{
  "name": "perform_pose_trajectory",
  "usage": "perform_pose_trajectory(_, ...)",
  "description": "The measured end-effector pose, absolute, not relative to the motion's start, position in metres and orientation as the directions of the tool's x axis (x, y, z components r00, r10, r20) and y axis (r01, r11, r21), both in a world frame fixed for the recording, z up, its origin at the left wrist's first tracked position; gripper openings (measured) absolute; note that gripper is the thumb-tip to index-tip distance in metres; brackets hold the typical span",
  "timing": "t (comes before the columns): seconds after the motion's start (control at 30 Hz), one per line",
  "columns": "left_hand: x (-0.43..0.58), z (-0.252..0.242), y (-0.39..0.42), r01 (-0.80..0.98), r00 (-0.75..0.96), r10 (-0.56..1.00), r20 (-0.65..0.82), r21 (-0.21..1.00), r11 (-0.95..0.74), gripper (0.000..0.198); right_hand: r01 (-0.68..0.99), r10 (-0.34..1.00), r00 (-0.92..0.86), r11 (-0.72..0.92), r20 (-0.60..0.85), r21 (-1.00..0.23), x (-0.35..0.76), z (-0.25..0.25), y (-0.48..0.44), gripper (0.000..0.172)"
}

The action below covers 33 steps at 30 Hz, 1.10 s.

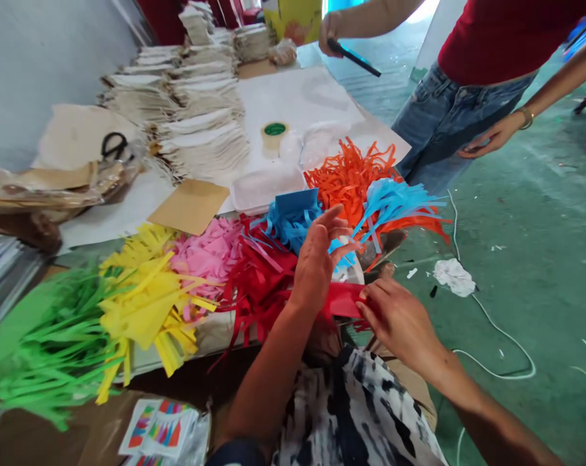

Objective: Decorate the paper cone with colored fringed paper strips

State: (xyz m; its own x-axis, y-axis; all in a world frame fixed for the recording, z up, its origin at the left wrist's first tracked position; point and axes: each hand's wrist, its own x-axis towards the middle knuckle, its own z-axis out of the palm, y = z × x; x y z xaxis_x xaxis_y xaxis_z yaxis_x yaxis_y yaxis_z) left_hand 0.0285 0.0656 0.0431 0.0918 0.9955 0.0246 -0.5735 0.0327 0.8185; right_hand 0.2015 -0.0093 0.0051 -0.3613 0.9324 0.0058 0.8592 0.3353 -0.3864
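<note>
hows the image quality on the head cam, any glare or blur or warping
In the head view, light looks soft and even over the orange paper fringes, with faint shadows; the green floor shows a pale sheen toward the top; the wide lens bows the stacked cream paper bundles outward; the left hand and right hand look only slightly soft.

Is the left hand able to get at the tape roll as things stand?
Probably yes. The left hand looks empty, and the tape roll lies straight ahead of it. It would have to pass over the blue paper and the white tray, but these look low, so the way seems free.
</note>
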Motion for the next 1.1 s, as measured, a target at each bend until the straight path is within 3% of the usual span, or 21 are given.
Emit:
perform_pose_trajectory(0.07,0.016,0.05,0.047,-0.265,0.189,0.979,0.081,0.964,-0.029,0.046,0.843,0.922,-0.385,0.371,0.044,-0.39,0.207,0.003,-0.009,0.014)
perform_pose_trajectory(0.13,0.006,0.049,0.027,0.113,0.296,0.95,0.095,0.984,-0.134,0.051,0.826,0.908,-0.412,0.408,0.077,-0.388,0.211,0.003,-0.011,0.013)
perform_pose_trajectory(0.23,-0.004,0.033,0.003,0.5,0.407,0.912,0.051,0.824,-0.269,0.043,0.812,0.894,-0.442,0.435,0.075,-0.39,0.215,0.001,-0.015,0.013)
perform_pose_trajectory(0.37,-0.013,0.012,-0.011,0.72,0.448,0.893,-0.038,0.607,-0.336,0.013,0.826,0.899,-0.436,0.416,0.037,-0.379,0.22,-0.003,-0.018,0.01)
perform_pose_trajectory(0.5,-0.021,0.017,-0.014,0.825,0.46,0.885,-0.066,0.402,-0.398,0.015,0.849,0.903,-0.429,0.416,0.033,-0.327,0.224,-0.001,-0.016,0.012)
perform_pose_trajectory(0.73,-0.036,0.037,-0.01,0.924,0.341,0.938,-0.061,0.204,-0.323,0.006,0.885,0.903,-0.428,0.413,-0.03,-0.215,0.219,0.003,-0.006,0.02)
perform_pose_trajectory(0.83,-0.035,0.043,-0.008,0.918,0.294,0.956,0.021,0.271,-0.289,0.006,0.882,0.899,-0.437,0.426,-0.014,-0.2,0.218,0.0,-0.004,0.021)
perform_pose_trajectory(0.93,-0.026,0.041,-0.011,0.864,0.307,0.947,0.093,0.389,-0.319,0.022,0.875,0.904,-0.428,0.415,0.002,-0.25,0.22,-0.002,-0.004,0.022)
perform_pose_trajectory(1.0,-0.02,0.035,-0.012,0.836,0.349,0.935,0.068,0.429,-0.343,0.032,0.866,0.909,-0.416,0.401,0.016,-0.3,0.222,-0.002,-0.006,0.022)
perform_pose_trajectory(1.1,-0.018,0.022,-0.012,0.845,0.364,0.931,-0.019,0.427,-0.321,0.028,0.852,0.918,-0.395,0.384,0.045,-0.356,0.225,-0.001,-0.009,0.023)
